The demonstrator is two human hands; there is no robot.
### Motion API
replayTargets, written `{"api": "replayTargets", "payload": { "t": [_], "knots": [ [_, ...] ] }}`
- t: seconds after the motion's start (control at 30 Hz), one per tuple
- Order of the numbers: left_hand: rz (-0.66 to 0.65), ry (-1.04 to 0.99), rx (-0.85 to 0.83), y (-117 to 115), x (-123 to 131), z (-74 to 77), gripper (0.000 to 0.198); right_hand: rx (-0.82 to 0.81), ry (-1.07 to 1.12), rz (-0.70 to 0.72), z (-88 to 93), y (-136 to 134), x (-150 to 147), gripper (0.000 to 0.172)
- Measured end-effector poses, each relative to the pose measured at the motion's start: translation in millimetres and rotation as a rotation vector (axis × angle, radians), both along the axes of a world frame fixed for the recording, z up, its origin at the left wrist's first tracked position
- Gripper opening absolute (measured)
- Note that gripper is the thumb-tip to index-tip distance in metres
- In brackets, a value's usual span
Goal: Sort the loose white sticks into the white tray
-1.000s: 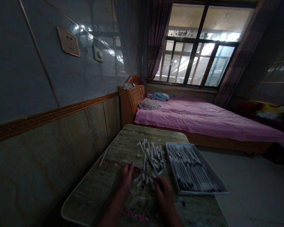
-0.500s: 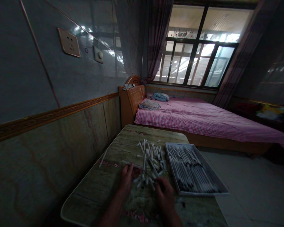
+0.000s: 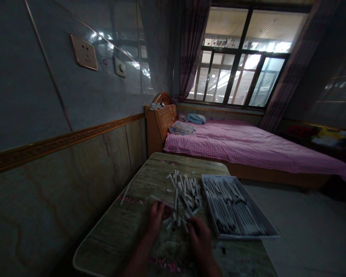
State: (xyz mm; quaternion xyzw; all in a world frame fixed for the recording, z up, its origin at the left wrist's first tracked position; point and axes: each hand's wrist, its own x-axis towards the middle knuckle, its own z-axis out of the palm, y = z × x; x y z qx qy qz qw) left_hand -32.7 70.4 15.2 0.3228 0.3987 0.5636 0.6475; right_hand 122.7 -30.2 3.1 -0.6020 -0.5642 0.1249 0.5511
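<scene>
Head view: tubes (image 3: 185, 187) litter a wood-grained table (image 3: 118, 231) near the bed (image 3: 236, 144).

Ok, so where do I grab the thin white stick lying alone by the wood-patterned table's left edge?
I'd pinch the thin white stick around its middle, coming from above, squeezing its long sides. It lies flat, looks straight and narrow, and sits apart from the scattered white tube-like pieces.

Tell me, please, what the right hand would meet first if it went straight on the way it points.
Probably the loose white pen-like tubes just ahead of the right hand, though depth is unclear.
</scene>
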Motion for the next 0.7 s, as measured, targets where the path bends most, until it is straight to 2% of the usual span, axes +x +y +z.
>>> {"api": "replayTargets", "payload": {
  "t": [0.27,0.47,0.7],
  "knots": [
    [0.016,-0.093,-0.055,0.3,-2.7,2.5,0.052,0.005,0.045,-0.03,0.6,0.6,1.3,0.016],
    [0.017,-0.106,-0.018,0.6,-1.7,0.5,0.048,0.009,0.035,-0.02,-0.3,1.3,1.5,0.016],
    [0.033,-0.101,-0.049,0.3,-1.5,2.6,0.043,0.005,0.007,-0.012,0.9,0.8,1.3,0.016]
  ]
}}
